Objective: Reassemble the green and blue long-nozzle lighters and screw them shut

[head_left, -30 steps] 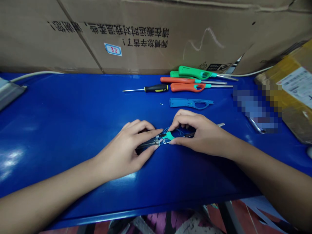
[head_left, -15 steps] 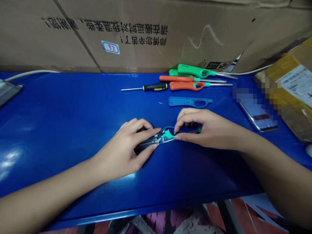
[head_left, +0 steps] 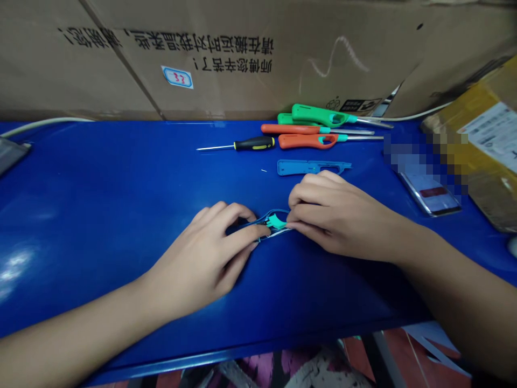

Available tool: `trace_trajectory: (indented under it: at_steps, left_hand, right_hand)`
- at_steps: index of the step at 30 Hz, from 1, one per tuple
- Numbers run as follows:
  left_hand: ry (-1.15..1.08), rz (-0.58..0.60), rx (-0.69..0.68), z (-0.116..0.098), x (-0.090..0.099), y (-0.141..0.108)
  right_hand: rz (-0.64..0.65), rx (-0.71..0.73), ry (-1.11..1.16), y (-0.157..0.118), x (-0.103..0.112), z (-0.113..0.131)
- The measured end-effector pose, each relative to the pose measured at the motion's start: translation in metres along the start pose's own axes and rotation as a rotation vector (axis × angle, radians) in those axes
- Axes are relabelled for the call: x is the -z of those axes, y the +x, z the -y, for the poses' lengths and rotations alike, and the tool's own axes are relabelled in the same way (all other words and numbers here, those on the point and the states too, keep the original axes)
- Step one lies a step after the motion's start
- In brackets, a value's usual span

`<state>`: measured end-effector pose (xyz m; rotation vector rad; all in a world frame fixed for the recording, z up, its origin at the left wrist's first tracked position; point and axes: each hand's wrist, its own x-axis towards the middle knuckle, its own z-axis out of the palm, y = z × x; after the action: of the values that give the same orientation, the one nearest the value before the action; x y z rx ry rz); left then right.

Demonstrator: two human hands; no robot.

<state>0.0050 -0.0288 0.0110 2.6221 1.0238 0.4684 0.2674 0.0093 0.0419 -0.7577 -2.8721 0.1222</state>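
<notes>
An opened blue lighter body [head_left: 278,211] lies on the blue table between my hands, its inner parts exposed. In it sits a teal trigger [head_left: 277,221], with a white wire [head_left: 278,233] along the near side. My left hand [head_left: 220,242] is closed around the handle end, thumb and index finger beside the trigger; it covers most of that end. My right hand [head_left: 327,213] pinches at the right of the trigger, fingertips together, and hides the nozzle end. The loose blue half shell [head_left: 297,167] lies just beyond my right hand.
Green [head_left: 317,114] and orange long lighters [head_left: 301,141] lie at the back, near a screwdriver [head_left: 254,143]. A tiny pale piece [head_left: 264,171] is in front of it. A phone [head_left: 432,186] and a taped box [head_left: 480,145] stand right; a large cardboard box [head_left: 226,91] backs the table.
My right fingers have closed in and now pinch beside the trigger. My left thumb and fingers have shifted over the handle, covering more of the inner parts. The view has moved slightly.
</notes>
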Motion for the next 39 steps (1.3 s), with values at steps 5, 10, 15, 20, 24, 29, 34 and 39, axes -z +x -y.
trace_trajectory:
  at_steps: [5, 10, 15, 20, 24, 29, 34, 39]
  left_hand:
    - [0.091, -0.042, 0.010, -0.008, -0.004, -0.004]
    - [0.128, -0.037, 0.080, -0.020, -0.008, -0.001]
    - [0.058, -0.033, 0.147, -0.026, -0.006, 0.006]
    - [-0.011, -0.053, 0.179, -0.024, -0.008, 0.010]
    - [-0.016, -0.095, 0.174, -0.021, -0.011, 0.010]
    - [0.014, -0.127, 0.152, -0.020, -0.013, 0.009]
    - [0.122, -0.149, 0.072, -0.021, -0.012, 0.006]
    - [0.178, -0.153, 0.053, -0.022, -0.011, 0.005]
  right_hand:
    - [0.003, -0.027, -0.043, 0.001, -0.001, 0.003]
    - [-0.013, -0.083, -0.032, 0.002, -0.003, 0.010]
    - [-0.018, -0.097, -0.033, 0.003, -0.001, 0.013]
    - [-0.007, -0.093, -0.031, 0.002, -0.001, 0.015]
    - [-0.008, -0.101, -0.035, 0.002, -0.002, 0.016]
    - [-0.008, -0.094, -0.035, 0.002, -0.004, 0.017]
    - [-0.005, -0.093, -0.085, 0.002, -0.005, 0.020]
    - [0.006, -0.038, -0.217, 0.002, -0.002, 0.026]
